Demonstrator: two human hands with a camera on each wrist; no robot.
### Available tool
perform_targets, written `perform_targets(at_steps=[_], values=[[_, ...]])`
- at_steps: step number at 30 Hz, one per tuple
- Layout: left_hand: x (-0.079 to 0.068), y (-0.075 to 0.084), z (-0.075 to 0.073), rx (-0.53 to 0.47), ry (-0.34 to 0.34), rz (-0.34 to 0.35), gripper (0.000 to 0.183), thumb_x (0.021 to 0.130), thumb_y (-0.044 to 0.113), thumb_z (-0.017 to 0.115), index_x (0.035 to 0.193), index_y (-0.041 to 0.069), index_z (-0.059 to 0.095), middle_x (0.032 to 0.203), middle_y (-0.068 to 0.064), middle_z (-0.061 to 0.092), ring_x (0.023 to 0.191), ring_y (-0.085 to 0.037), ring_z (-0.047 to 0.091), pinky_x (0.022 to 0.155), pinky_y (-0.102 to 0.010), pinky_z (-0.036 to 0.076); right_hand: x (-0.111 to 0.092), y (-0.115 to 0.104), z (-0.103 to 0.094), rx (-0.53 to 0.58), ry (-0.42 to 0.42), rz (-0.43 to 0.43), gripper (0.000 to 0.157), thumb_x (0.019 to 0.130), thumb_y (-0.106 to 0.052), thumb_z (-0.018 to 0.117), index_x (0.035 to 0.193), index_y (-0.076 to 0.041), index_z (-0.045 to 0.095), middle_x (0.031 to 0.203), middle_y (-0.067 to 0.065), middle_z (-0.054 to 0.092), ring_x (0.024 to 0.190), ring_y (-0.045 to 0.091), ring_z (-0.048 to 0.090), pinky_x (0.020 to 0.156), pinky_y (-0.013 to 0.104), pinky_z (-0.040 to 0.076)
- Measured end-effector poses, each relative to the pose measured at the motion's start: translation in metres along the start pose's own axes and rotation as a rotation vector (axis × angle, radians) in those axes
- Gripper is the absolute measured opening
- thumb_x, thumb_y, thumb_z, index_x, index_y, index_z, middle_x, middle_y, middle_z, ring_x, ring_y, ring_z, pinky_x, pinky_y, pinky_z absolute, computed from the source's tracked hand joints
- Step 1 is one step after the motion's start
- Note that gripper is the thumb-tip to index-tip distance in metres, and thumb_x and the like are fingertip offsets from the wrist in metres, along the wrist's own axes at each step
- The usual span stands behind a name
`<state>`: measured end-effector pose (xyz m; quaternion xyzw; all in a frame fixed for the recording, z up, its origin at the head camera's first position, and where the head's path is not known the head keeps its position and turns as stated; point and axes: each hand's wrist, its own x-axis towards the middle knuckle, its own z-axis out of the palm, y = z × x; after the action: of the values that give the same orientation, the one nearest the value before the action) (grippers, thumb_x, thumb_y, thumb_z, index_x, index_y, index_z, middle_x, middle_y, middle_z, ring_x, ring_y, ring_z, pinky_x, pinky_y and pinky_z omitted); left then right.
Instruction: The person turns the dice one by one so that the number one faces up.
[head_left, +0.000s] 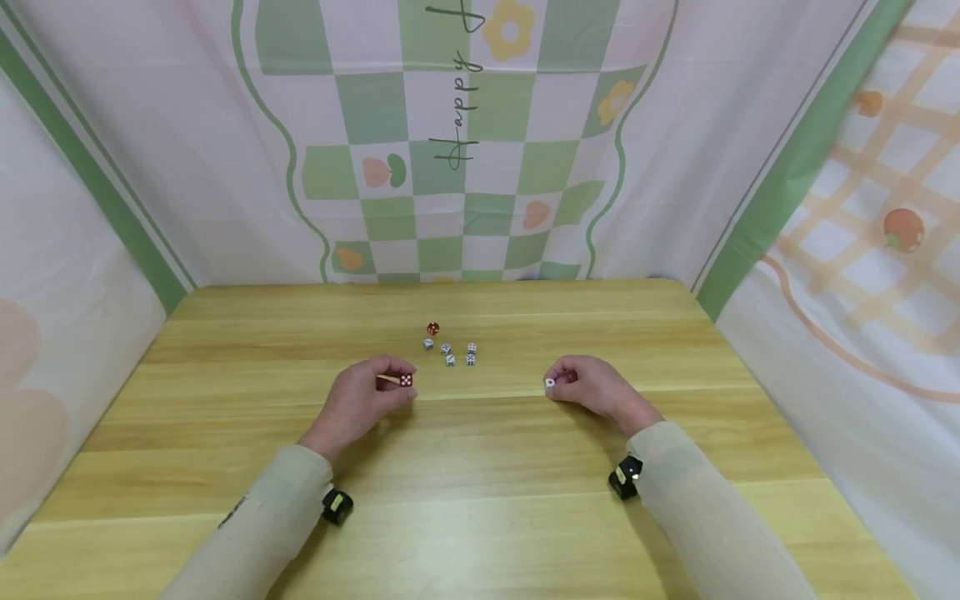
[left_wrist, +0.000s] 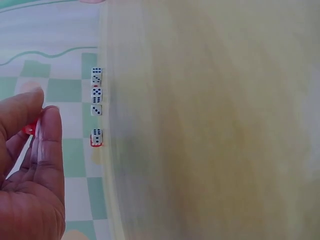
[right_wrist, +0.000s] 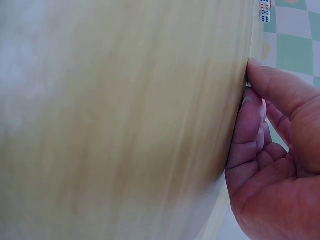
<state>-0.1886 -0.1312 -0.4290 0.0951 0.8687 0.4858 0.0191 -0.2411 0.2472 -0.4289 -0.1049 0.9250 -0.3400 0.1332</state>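
My left hand [head_left: 365, 394] pinches a red die [head_left: 406, 380] between thumb and fingers, its five white pips facing up toward the head view. In the left wrist view, a bit of that red die [left_wrist: 30, 127] shows behind the fingertips. On the right, my right hand [head_left: 588, 385] pinches a white die [head_left: 550, 383] at the fingertips, close over the table. Most of this white die is hidden by the fingers in the right wrist view. Between the hands and farther back lie several white dice [head_left: 450, 360] in a loose group, with one red die [head_left: 432, 329] behind them.
The wooden table [head_left: 465, 500] spreads under both arms. A patterned cloth [head_left: 435, 217] hangs right behind its far edge, and more cloth [head_left: 847, 333] hangs along the right side. Each wrist carries a small black camera [head_left: 337, 506].
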Motion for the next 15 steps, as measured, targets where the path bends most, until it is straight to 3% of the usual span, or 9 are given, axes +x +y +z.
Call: perform_targets(at_steps=[15], values=[[-0.0011,-0.0019,-0.0003,0.051,0.004,0.042,0.032,0.094,0.016,0.078,0.126,0.011,0.074,0.115,-0.001,0.076,0.098,-0.019,0.072,0.077,-0.032,0.059,0.0006,-0.0004,0.0006,-0.005,0.003,0.007,0.013,0.095,-0.021,0.075,0.103,-0.011,0.072,0.096,0.002,0.067,0.089,0.018,0.058,0.084,0.034,0.047]])
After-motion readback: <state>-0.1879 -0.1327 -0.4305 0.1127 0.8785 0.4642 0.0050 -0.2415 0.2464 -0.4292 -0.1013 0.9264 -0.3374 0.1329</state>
